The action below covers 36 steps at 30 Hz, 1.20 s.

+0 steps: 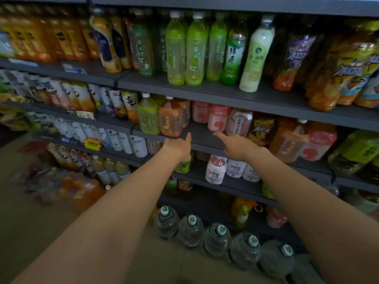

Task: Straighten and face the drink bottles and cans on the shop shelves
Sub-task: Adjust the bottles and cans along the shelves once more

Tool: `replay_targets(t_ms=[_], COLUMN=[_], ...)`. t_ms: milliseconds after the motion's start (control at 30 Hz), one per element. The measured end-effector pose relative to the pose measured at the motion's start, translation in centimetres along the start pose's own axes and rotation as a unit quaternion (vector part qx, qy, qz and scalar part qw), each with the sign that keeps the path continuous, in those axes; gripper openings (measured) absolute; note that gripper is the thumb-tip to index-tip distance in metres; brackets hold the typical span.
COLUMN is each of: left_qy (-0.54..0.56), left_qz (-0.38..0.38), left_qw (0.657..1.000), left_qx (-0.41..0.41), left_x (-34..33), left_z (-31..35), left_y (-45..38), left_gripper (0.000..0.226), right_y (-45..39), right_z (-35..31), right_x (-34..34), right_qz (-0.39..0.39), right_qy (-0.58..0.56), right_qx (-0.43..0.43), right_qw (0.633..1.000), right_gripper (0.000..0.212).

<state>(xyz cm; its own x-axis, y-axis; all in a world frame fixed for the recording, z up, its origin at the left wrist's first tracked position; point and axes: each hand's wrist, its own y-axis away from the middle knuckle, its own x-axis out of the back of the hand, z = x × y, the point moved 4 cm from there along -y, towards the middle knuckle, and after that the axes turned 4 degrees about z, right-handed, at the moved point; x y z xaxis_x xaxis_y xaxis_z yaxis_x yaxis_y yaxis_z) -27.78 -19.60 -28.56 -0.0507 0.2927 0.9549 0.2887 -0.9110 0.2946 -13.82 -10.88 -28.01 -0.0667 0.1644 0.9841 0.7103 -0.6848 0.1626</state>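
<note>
Both my arms stretch out to the second dark shelf (202,133). My left hand (178,146) is just below an orange tea bottle (170,119), one finger stretched up to the shelf's front edge, holding nothing. My right hand (235,147) reaches up-left with a finger stretched toward a short pink bottle (218,119), also holding nothing. A green tea bottle (147,116) stands left of the orange one. On the top shelf stand tall light-green bottles (185,50) and a leaning pale milky bottle (257,56).
Lower shelves hold white and pink yoghurt bottles (216,170) and white bottles (131,143). Several large water jugs (191,230) stand in a row on the floor below. Orange and yellow tea bottles (348,66) crowd the right side. Tan floor lies at left.
</note>
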Motion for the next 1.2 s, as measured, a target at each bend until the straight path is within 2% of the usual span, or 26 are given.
replay_targets(t_ms=[133, 300, 433, 567, 700, 867, 1000, 1100, 1200], left_qy=[0.030, 0.049, 0.047, 0.058, 0.089, 0.063, 0.038, 0.025, 0.033], left_qz=[0.004, 0.003, 0.055, 0.068, 0.044, 0.010, -0.005, -0.007, 0.018], left_qw=[0.999, 0.996, 0.987, 0.983, 0.978, 0.988, 0.993, 0.996, 0.999], left_qx=[0.017, 0.076, 0.146, 0.161, 0.181, 0.140, 0.109, 0.083, 0.037], left_x=[-1.1, -2.9, -3.1, -4.0, -6.0, -9.7, -11.3, -11.9, -13.4], left_z=[-2.0, -5.7, -9.8, -13.0, -16.2, -20.3, -23.5, -24.5, -23.8], left_y=[1.4, 3.2, 4.7, 5.0, 4.4, 2.9, 0.7, -1.8, -5.1], left_gripper=[0.073, 0.075, 0.074, 0.074, 0.080, 0.080, 0.081, 0.081, 0.079], right_y=[-0.5, -1.5, -2.8, -4.1, -6.1, -9.1, -12.0, -13.9, -15.6], right_z=[-2.4, -5.7, -10.0, -13.8, -15.7, -17.8, -21.9, -23.8, -22.9], right_x=[-0.6, -0.4, -0.9, -1.6, -2.7, -6.7, -11.0, -13.6, -17.0], right_qz=[-0.019, -0.015, -0.018, -0.021, -0.037, -0.080, -0.119, -0.115, -0.091], right_qy=[0.005, 0.012, 0.006, -0.003, 0.001, 0.027, -0.006, -0.015, -0.028], right_qx=[0.020, 0.049, 0.072, 0.090, 0.087, 0.065, 0.056, 0.025, -0.035], right_qw=[1.000, 0.999, 0.997, 0.996, 0.996, 0.994, 0.991, 0.993, 0.995], right_gripper=[0.082, 0.077, 0.078, 0.079, 0.077, 0.075, 0.078, 0.074, 0.068])
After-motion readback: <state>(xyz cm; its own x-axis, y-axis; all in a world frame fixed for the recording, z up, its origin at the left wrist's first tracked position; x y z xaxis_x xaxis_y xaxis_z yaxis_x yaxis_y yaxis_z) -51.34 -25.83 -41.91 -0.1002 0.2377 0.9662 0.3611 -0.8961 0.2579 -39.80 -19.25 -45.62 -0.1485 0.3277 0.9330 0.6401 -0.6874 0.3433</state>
